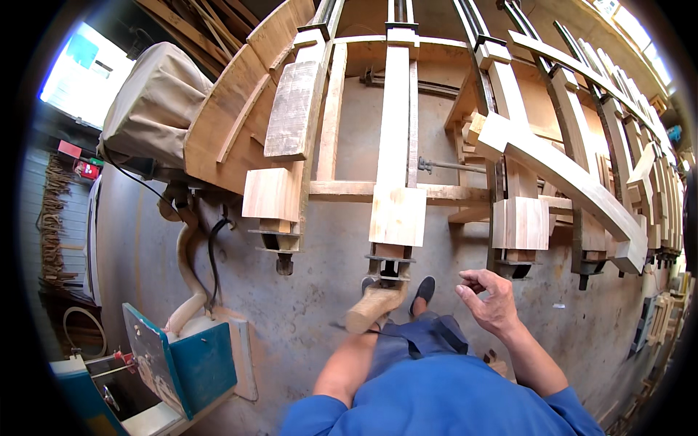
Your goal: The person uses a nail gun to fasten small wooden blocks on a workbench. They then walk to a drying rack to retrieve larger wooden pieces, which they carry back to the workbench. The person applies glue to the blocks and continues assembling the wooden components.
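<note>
My left forearm [349,367] reaches up to a blunt tan wooden piece [372,309], which looks like a mallet head. That piece covers my left hand, so its fingers and grip are hidden. My right hand [493,299] hovers bare over the floor, fingers loosely curled and thumb apart, with nothing in it. Just ahead of the wooden piece is the clamp end [390,267] of a long bar clamp. A pale wood block [398,218] sits at that end, in line with a long timber [395,116]. Beyond my right hand is another pale block [520,224] on the neighbouring clamp.
A loose angled timber [567,178] lies across the clamps at right. A rough board [292,109] rests at left, near a cloth-covered machine [156,102]. A teal machine [203,370] with a hose [190,265] stands at lower left. More clamped timbers [632,160] run off right.
</note>
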A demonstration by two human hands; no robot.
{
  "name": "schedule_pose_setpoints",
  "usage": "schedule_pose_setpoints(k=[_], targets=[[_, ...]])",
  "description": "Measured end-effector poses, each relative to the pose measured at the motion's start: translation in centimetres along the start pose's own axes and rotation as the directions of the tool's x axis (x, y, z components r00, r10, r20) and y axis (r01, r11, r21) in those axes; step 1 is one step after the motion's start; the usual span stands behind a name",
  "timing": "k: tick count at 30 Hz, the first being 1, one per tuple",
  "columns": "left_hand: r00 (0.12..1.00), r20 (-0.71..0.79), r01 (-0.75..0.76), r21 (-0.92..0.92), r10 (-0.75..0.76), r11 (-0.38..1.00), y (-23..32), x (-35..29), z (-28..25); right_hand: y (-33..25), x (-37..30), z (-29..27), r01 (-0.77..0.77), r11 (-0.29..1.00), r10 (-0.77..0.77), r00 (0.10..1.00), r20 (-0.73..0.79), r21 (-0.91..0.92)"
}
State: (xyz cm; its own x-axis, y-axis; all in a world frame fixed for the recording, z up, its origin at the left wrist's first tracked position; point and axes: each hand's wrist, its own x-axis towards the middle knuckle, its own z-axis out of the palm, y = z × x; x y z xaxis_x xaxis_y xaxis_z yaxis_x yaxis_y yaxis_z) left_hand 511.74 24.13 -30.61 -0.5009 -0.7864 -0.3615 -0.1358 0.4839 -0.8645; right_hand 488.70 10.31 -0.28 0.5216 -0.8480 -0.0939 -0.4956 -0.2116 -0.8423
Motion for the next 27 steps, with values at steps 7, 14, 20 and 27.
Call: schedule_pose_setpoints(k=[7,14,20,27], targets=[[0.945,0.286,-0.313,0.932,0.155,0.186,5.7,2.3,-5.9,-0.5,0.9,2.4,-0.010,1.000,0.008,0.986,0.166,0.012],[0.990,0.142,-0.142,0.990,-0.013,0.002,-12.7,-4.0,-12.0,-0.9,0.3,2.6,0.261,0.957,-0.269,0.962,-0.042,-0.129],[0.787,0.546,-0.599,0.787,-0.286,-0.147,-16.7,-7.6,-12.8,1.8,0.6,0.0,0.137,0.988,-0.144,0.984,-0.109,-0.068],[0.427,0.904,-0.790,0.371,-0.004,-0.488,-13.8,-12.2,-4.0,4.0,-1.4,-1.8,0.152,0.988,-0.151,0.983,-0.105,0.001]])
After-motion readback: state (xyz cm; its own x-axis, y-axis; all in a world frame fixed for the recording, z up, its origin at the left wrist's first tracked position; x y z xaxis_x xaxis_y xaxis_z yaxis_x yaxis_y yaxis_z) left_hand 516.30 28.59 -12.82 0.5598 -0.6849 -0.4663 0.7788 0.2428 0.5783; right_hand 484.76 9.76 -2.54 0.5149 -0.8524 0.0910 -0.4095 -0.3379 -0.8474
